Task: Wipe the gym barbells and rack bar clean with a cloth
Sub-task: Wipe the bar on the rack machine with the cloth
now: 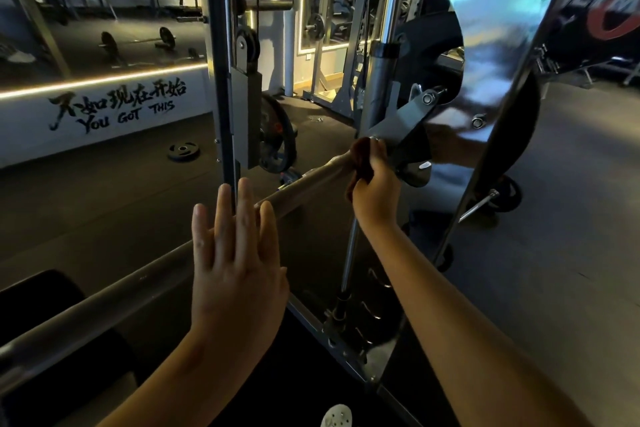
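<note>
A long steel rack bar (131, 284) runs from the lower left up to the bar's carriage bracket (401, 128) on the right upright. My right hand (375, 184) grips a dark reddish-brown cloth (360, 158) wrapped round the bar right beside the bracket. My left hand (239, 253) lies flat over the middle of the bar, fingers straight and spread, palm down. Whether the palm presses the bar cannot be told.
Chrome guide rods (388, 28) and a grey upright (221, 80) of the rack stand close ahead. A large black weight plate (433, 52) hangs beyond the bracket. Loose plates (183, 151) lie on the dark rubber floor. A black bench pad (38, 291) sits at lower left.
</note>
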